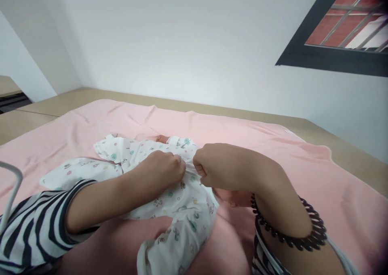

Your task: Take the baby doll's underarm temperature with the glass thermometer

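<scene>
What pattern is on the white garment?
The garment has small multicoloured prints, best seen in the head view.

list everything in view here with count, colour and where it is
pink cloth: 1, pink, spread over the tabletop
tabletop: light wood, under the cloth, seam at left
wall: white, beyond the tabletop
window: 1, dark frame, upper right
baby or doll: 1, mostly covered, lying on the cloth
patterned outfit: 1, white with small prints, on that body
curved piece: 1, white, left edge
coil band: 1, dark, around the right forearm
sleeves: 2, striped dark and white, on both arms
left hand: 1, bare, grasping the outfit's front
right hand: 1, bare, likewise
</scene>
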`<state>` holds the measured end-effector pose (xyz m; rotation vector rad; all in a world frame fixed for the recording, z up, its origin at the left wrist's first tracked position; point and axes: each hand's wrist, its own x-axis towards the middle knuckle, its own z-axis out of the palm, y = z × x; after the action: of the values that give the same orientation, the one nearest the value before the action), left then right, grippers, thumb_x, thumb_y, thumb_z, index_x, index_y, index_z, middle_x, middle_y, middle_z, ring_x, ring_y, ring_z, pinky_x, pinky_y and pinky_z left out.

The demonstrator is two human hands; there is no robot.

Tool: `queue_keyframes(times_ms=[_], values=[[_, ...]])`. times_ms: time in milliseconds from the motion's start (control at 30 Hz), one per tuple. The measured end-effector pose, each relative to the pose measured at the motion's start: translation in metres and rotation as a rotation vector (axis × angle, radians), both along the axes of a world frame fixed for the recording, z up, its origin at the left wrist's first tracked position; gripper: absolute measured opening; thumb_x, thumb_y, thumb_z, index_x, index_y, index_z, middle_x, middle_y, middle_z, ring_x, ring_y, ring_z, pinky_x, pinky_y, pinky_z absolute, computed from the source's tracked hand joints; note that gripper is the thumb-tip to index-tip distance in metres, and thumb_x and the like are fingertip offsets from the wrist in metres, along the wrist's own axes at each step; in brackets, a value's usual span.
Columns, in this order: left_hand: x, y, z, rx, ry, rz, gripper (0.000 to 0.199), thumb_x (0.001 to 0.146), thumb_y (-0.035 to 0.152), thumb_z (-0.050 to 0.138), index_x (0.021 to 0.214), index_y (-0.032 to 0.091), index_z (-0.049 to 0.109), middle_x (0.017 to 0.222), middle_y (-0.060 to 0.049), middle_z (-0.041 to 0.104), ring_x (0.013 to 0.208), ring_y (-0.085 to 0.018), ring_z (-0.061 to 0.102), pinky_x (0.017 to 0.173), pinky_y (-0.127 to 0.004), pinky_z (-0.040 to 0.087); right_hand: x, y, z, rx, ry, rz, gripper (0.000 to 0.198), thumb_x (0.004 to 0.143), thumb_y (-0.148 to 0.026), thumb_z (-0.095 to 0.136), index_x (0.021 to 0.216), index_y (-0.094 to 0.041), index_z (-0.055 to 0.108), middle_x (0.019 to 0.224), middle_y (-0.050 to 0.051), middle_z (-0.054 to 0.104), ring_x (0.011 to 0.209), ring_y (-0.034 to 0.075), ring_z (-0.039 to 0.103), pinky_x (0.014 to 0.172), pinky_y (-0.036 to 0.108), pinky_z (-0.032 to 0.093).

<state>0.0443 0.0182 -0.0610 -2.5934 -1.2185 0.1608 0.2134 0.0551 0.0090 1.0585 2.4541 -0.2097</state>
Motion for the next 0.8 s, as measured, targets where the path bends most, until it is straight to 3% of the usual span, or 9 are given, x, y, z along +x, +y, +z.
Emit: queue_keyframes(times_ms=[167,400,667,800], values=[[-0.014,0.001,0.015,-0.076,-0.119,0.043,0.011,0.088,0.014,0.053,0.078,0.018,0.057,0.075,-0.004,0.063,0.061,-0.020,0.059,0.049,-0.032,0.021,0.008,-0.004,0.005,-0.022,0.071,0.026,0.018,0.067,-0.009,0.051,0.057,-0.017,0.037,0.051,-0.004,0.036,0.048,0.008,0.026,0.047,0.026,0.022],[-0.065,0.014,0.044,-0.473,-0.215,0.062,0.010,0.093,0.020,0.056,0.084,0.023,0.061,0.082,0.003,0.065,0.068,-0.013,0.056,0.059,-0.025,0.035,0.021,-0.008,0.012,-0.019,0.112,-0.013,0.018,0.063,-0.010,0.050,0.062,-0.018,0.034,0.056,-0.005,0.028,0.050,0.007,0.017,0.045,0.027,0.012],[-0.073,0.031,0.046,-0.738,-0.301,-0.028,0.007,0.091,0.016,0.058,0.085,0.020,0.061,0.081,0.003,0.063,0.074,-0.011,0.056,0.067,-0.020,0.042,0.017,-0.006,0.015,-0.031,0.068,-0.078,0.025,0.062,-0.010,0.051,0.066,-0.018,0.027,0.062,-0.003,0.021,0.053,0.008,0.015,0.046,0.027,0.012],[-0.073,0.034,0.045,-0.754,-0.311,-0.047,0.010,0.089,0.015,0.055,0.085,0.020,0.062,0.080,0.003,0.065,0.073,-0.012,0.057,0.065,-0.021,0.041,0.018,-0.006,0.016,-0.051,0.061,-0.079,0.026,0.065,-0.011,0.052,0.067,-0.018,0.027,0.064,-0.003,0.023,0.054,0.008,0.017,0.048,0.027,0.015]])
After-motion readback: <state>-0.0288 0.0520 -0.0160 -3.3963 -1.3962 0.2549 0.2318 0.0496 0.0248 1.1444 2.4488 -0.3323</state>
